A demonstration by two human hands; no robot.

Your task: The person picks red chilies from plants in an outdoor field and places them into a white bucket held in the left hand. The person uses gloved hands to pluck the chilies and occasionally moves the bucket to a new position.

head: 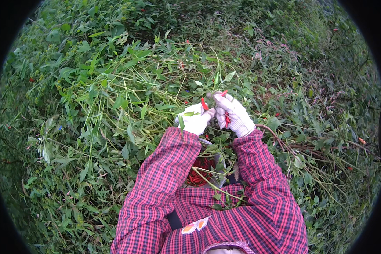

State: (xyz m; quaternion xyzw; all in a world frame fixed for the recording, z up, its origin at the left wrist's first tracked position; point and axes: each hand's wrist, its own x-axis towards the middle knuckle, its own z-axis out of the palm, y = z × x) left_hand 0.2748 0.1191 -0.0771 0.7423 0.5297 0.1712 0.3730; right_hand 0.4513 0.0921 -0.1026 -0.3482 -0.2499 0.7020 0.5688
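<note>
Both hands wear white knit gloves and meet in front of me, above a bucket. My left hand [195, 119] is closed around a leafy stem, with a red chili pepper [204, 104] sticking up at its thumb. My right hand [232, 113] holds several red chili peppers [227, 120] in its curled fingers, and another red chili [223, 93] shows at its fingertips. A green chili pepper [217, 78] hangs among leaves just beyond the fingers. Below my wrists, the pale bucket [223, 165] contains many red chilies [200, 173]; leafy stems and my left sleeve partly cover it.
A cut-looking heap of green stems [136, 95] lies beyond and left of my hands. A branch with green chilies [227, 199] rests across my lap and the bucket. Reddish stems [279, 139] spread at the right. Dense weeds surround me, with scattered red chilies among them.
</note>
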